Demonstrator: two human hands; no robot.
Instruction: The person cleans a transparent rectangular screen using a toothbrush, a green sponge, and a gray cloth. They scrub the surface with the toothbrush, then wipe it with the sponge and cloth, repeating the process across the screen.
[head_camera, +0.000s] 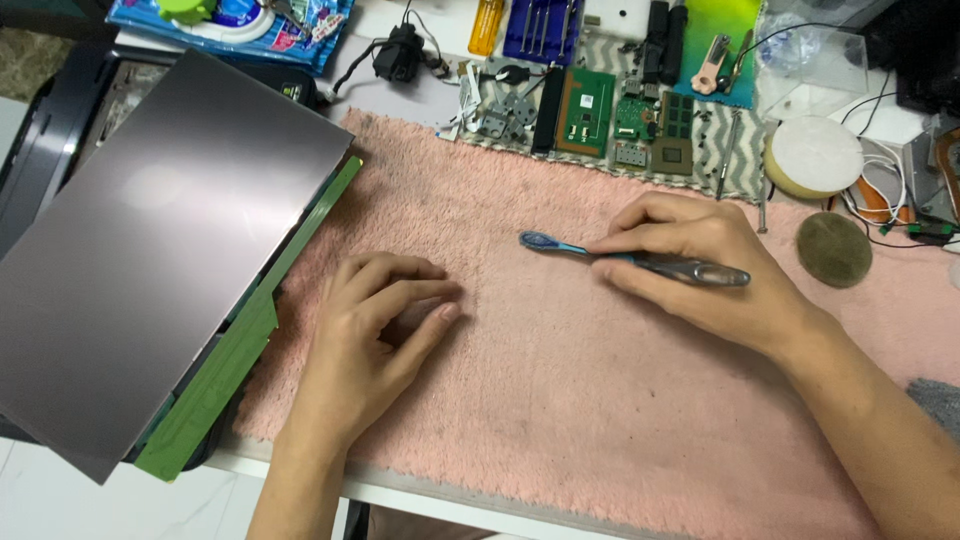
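My right hand (690, 270) grips a toothbrush (545, 243) with a blue head and a clear grey handle. The brush lies nearly flat, its head pointing left just above a pink fluffy mat (560, 400). My left hand (375, 320) rests on the mat to the left, fingers loosely curled and a little apart, holding nothing. A grey laptop cover panel (150, 250) lies at the left, tilted over a green board (230, 360), next to my left hand.
Along the back edge lie green circuit boards (585, 110), small metal parts (505, 105), screws and a screwdriver (725, 155). A round white pad (815, 155) and a dark round pad (833, 250) sit at the right, with cables beyond. A black charger (398, 52) sits behind.
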